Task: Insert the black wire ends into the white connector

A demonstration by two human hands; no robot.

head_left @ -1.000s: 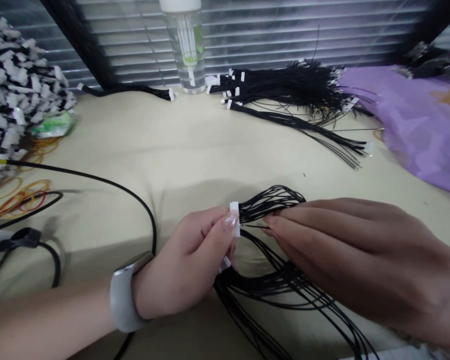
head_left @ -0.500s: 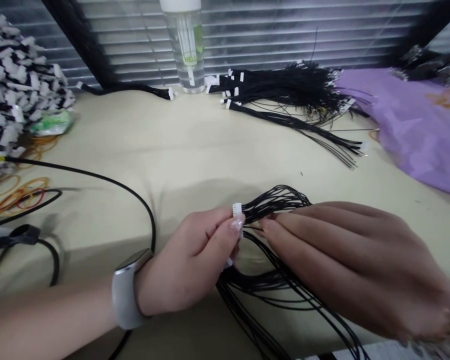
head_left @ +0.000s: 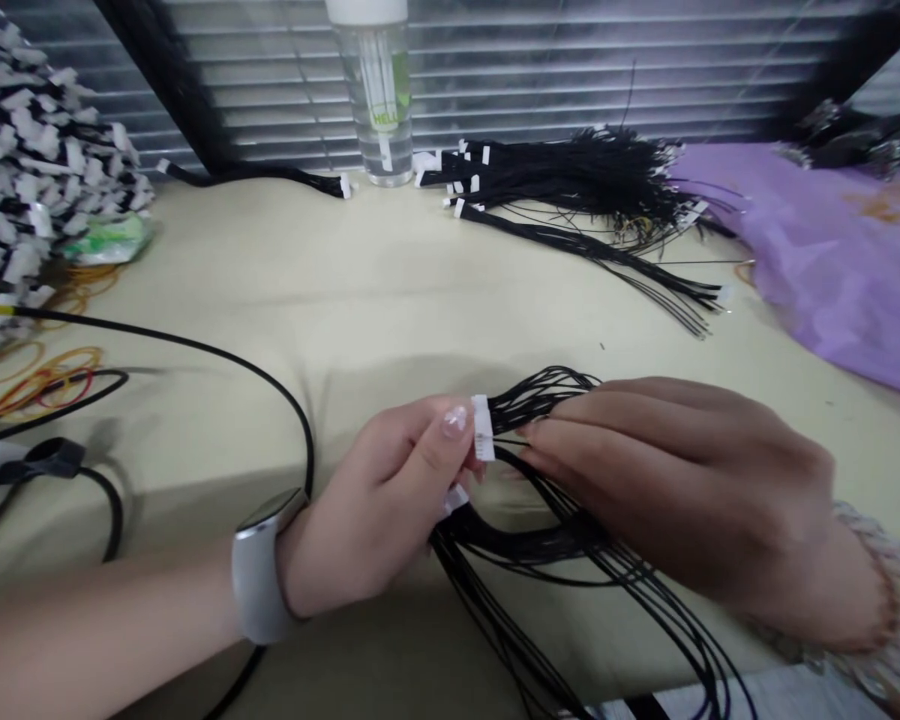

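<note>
My left hand [head_left: 397, 490] pinches a white multi-pin connector [head_left: 484, 430] between thumb and fingers. Thin black wires [head_left: 532, 395] run from its right side in a loop toward my right hand. A second white connector [head_left: 456, 498] shows below the left fingers, with a black wire bundle [head_left: 517, 540] curving away from it. My right hand [head_left: 690, 490] is closed, its thumb and fingertips pinching a single black wire [head_left: 511, 441] just right of the connector. Loose wire ends hang down below both hands.
A pile of white-ended harnesses [head_left: 30, 170] rises at the left, near rubber bands [head_left: 52, 380] and a black cable [head_left: 217, 355]. At the back stand a water bottle [head_left: 382, 100] and a heap of black wire harnesses [head_left: 562, 175]. A purple bag [head_left: 817, 270] lies at right.
My left thumb has shifted back, so more of the white connector's face shows. My right hand has moved slightly left and up, still at the wire, and its beaded cuff shows more.
</note>
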